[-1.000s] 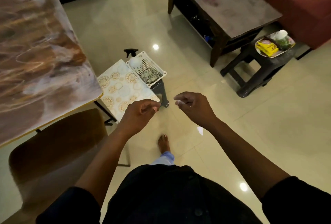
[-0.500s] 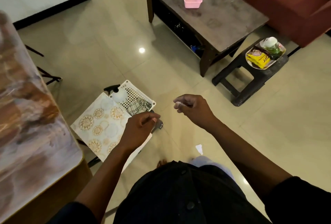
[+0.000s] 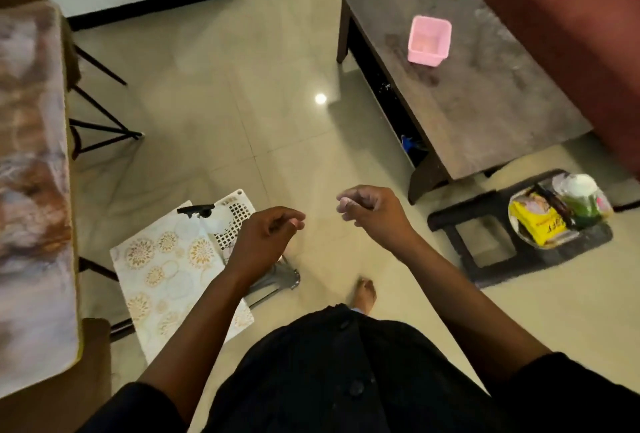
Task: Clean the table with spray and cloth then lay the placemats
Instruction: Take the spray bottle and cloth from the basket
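above the placemats (image 3: 162, 280), left hand (image 3: 263, 242) and right hand (image 3: 374, 214) hang loosely curled, empty.

Open floor (image 3: 214, 93): a wide bare band ran from upper centre down to the middle of the frame. Left edge: marbled table (image 3: 31, 190) with black legs beneath. Lower left: patterned placemats (image 3: 162, 277) and a white perforated basket (image 3: 235, 214), partly under the left hand (image 3: 263, 242). Upper right: dark coffee table (image 3: 485, 86) bearing a pink tub (image 3: 429, 39). Right: black stool (image 3: 491, 225) carrying a laden plate (image 3: 526, 235).
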`<state>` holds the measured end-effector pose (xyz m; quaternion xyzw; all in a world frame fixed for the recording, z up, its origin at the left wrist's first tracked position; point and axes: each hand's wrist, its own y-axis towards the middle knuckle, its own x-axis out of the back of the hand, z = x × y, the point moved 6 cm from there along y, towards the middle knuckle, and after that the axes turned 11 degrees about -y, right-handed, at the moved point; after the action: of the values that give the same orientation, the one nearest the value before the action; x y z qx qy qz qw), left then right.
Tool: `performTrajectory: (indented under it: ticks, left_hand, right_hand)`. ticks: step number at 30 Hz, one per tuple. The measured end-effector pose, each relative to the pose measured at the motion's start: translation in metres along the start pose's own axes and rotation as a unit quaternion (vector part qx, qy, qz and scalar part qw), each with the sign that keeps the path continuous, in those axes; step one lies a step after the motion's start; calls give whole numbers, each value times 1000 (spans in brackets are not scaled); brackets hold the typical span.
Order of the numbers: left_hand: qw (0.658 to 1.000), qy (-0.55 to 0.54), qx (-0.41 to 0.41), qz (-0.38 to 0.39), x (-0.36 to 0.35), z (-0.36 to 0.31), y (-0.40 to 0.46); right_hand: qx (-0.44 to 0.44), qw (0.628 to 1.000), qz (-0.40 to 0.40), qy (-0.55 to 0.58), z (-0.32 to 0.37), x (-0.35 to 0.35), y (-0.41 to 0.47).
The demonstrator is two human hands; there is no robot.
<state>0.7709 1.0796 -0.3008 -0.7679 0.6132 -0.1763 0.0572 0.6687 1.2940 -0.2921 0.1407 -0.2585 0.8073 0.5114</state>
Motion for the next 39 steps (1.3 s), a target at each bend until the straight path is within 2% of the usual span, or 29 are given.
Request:
performTrajectory:
  ticks: [7, 16, 30, 35, 39]
  left_hand:
    - [994, -60, 30, -84, -23, -21, 58]
    - [976, -114, 25, -184, 17, -31, 155]
    - [953, -124, 60, -270, 160, -56, 310]
    - [931, -150, 58, -328, 202, -62, 341]
    - [897, -172, 65, -403, 232, -57, 360]
  right_hand:
    - [24, 997, 70, -24, 5, 44, 98]
    - [73, 984, 154, -57, 55, 28, 234]
    - [139, 947, 265, -120, 195, -73, 442]
    - [171, 921, 322, -138, 235, -120, 504]
    - [216, 887, 376, -158, 274, -164, 556]
